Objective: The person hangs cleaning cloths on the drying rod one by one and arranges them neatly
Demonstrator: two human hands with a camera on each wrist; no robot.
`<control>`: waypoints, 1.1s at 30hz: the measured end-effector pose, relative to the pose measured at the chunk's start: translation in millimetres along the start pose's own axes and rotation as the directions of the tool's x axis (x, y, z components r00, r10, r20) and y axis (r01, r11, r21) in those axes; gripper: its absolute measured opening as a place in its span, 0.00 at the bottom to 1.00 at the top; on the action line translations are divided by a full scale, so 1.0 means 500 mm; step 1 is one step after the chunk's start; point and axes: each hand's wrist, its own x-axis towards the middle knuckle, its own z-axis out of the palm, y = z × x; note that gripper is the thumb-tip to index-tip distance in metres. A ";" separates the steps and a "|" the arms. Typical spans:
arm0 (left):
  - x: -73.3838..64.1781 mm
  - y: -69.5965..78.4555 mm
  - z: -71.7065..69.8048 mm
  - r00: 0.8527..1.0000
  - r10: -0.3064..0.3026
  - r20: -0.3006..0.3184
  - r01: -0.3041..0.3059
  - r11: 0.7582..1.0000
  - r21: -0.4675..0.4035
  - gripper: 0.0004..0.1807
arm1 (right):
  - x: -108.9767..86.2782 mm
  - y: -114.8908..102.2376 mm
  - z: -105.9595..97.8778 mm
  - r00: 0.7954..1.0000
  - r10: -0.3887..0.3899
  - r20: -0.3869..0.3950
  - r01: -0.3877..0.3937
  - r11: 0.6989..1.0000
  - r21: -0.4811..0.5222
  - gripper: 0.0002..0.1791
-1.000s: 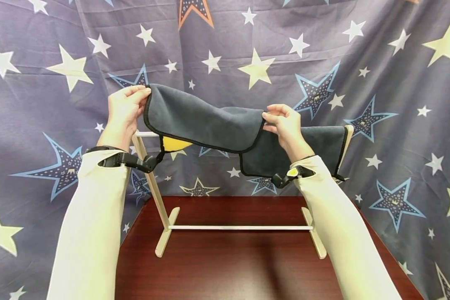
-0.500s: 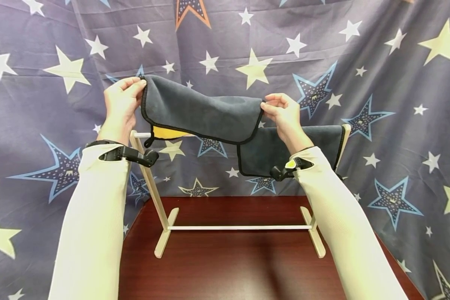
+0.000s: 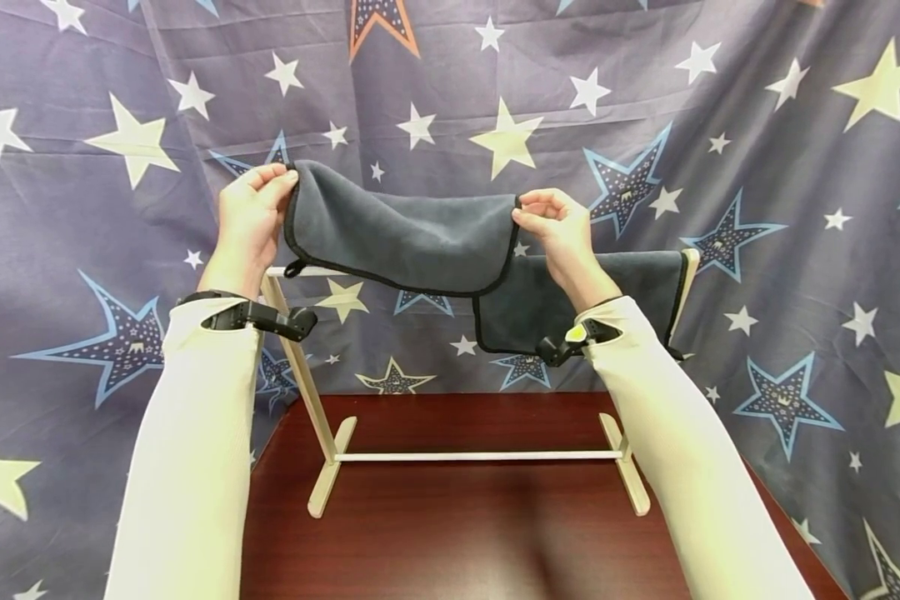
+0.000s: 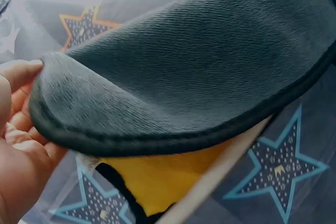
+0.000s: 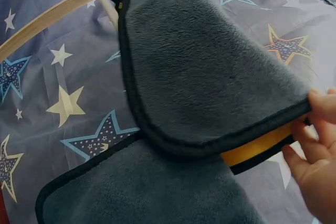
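Observation:
A grey towel [image 3: 412, 237] with black edging is stretched between both hands over the left part of a wooden rack [image 3: 305, 375]. My left hand [image 3: 251, 212] pinches its left edge near the top fold, and my right hand [image 3: 560, 233] pinches the right edge. The towel sags a little in the middle. Its yellow underside [image 4: 173, 177] shows below the front flap in the left wrist view. A black hanging loop [image 3: 295, 268] dangles at the lower left. Behind my right hand, a second grey towel [image 3: 630, 292] hangs over the right part of the rack's top bar.
The rack stands on a dark red wooden table [image 3: 450, 525], with a white lower bar [image 3: 480, 457] between its two feet. A grey curtain [image 3: 435, 83] printed with stars hangs close behind and around the table.
The held towel rises first, then dips slightly at the left. My right hand has shifted a little up and left. The yellow underside has gone out of sight in the head view.

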 end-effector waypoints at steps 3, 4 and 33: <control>-0.007 -0.009 -0.026 0.999 -0.047 0.013 0.046 0.997 0.063 0.11 | -0.005 0.005 -0.001 0.999 0.045 0.015 -0.045 0.998 -0.050 0.19; -0.009 -0.012 -0.036 0.998 -0.063 0.028 0.061 0.996 0.070 0.12 | -0.007 0.008 -0.002 0.998 0.057 0.025 -0.056 0.997 -0.059 0.19; -0.047 -0.054 -0.214 0.984 -0.166 0.060 0.158 0.981 0.111 0.17 | -0.032 0.040 0.022 0.946 0.257 0.196 -0.224 0.959 -0.174 0.11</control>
